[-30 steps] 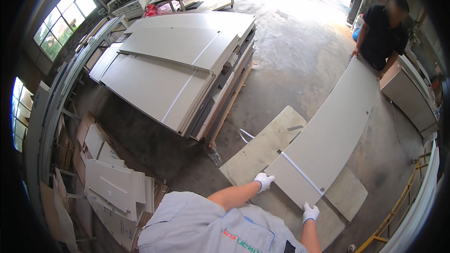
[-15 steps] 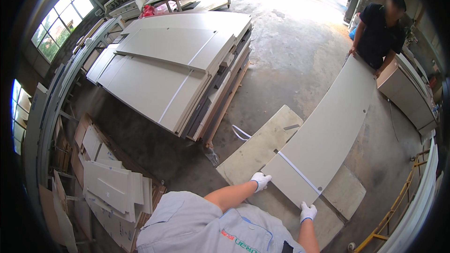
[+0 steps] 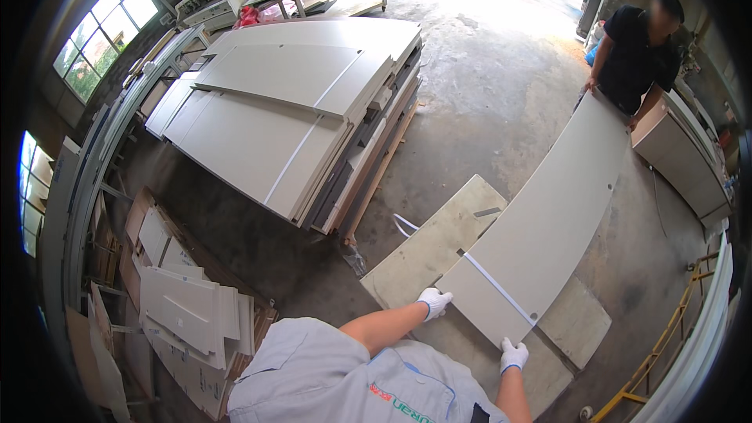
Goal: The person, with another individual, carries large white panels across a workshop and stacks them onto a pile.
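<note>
Board [image 3: 548, 219] shifted left; both hands gripping near end.

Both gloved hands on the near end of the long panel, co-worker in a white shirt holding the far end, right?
Not quite. The head view shows the co-worker at the far end in a black shirt, not white. The rest holds: the left hand and right hand, both in white gloves, grip the near end of the long pale panel.

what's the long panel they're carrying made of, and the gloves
Long panel: looks like laminated wood board, matte pale grey-white face, flat and rigid, bound by a white strap. Gloves on the left hand and right hand: white, probably knitted cotton; weave too small to confirm.
</note>
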Available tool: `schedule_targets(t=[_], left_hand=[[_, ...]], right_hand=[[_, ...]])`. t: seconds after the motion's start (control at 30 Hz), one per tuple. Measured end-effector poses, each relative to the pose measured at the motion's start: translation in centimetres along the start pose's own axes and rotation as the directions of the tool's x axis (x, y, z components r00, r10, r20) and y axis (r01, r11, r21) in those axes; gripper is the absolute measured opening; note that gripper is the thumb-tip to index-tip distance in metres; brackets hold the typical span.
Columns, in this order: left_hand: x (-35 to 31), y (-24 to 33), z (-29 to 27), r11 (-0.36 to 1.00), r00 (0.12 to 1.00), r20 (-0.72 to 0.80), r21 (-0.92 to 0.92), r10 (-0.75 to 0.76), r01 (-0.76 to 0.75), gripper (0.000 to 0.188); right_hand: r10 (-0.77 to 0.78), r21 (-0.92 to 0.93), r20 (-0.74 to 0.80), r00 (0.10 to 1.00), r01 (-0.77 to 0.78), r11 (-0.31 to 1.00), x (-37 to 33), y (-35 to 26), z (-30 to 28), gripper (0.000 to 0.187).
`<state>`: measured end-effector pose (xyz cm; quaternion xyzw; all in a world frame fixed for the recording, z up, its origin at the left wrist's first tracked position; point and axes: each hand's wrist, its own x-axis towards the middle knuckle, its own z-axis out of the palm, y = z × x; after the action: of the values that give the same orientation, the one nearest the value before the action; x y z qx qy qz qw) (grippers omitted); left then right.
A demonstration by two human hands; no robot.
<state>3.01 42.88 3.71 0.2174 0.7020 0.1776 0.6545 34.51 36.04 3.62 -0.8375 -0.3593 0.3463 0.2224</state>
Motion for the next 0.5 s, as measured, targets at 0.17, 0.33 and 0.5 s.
schedule_targets(t=[0.17, 0.33, 0.5], left_hand=[[0.1, 0.3, 0.4, 0.997, 1.0, -0.015, -0.072, -0.011, 0.01, 0.032], [0.0, 0.3, 2.9, 0.864, 0.982, -0.145, -0.503, -0.123, 0.034, 0.049], [-0.8, 2.0, 5.9, 0.768, 0.966, -0.257, -0.626, -0.04, -0.135, 0.073]], right_hand=[[0.018, 0.022, 0.009, 1.0, -0.018, 1.0, 0.4, 0.3, 0.0, 0.032], [0.051, 0.116, 0.016, 0.999, -0.052, 0.992, 0.2, 0.2, -0.5, 0.032], [0.103, 0.41, 0.143, 0.984, -0.153, 0.899, 1.1, 1.5, -0.6, 0.03]])
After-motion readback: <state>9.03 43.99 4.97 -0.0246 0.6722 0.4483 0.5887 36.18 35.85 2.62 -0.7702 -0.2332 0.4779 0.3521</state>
